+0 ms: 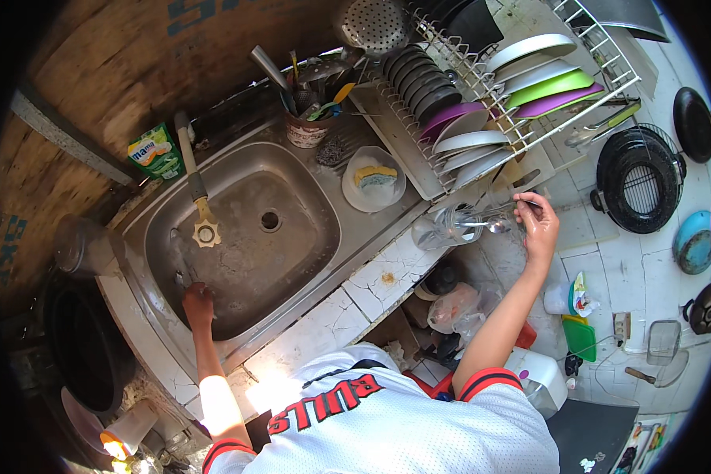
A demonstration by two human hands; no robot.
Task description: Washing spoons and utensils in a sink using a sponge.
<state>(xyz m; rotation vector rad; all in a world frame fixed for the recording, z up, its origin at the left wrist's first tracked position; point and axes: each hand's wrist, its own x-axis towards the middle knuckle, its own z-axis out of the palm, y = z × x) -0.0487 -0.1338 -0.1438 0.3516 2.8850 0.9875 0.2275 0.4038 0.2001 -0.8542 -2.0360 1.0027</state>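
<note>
My left hand (197, 304) is down in the left end of the metal sink (237, 213), its fingers curled. Small shiny metal pieces (182, 278) lie just beyond it; what the fingers hold is hidden. Over to the right, my right hand (539, 225) is raised with thumb and fingers pinched together beside a clear container (442, 231). Spoons (494, 225) stick out of that container toward the hand. Whatever is in the pinch is too small to make out. A beige tap (205, 231) hangs over the sink, near its drain (270, 221).
A bowl (362, 201) with a yellow sponge (375, 175) sits right of the sink, near a dark scrubber (332, 150) and a utensil pot (306, 132). Beyond stands a dish rack (521, 146) full of plates. A green pouch (156, 154) leans at the back left.
</note>
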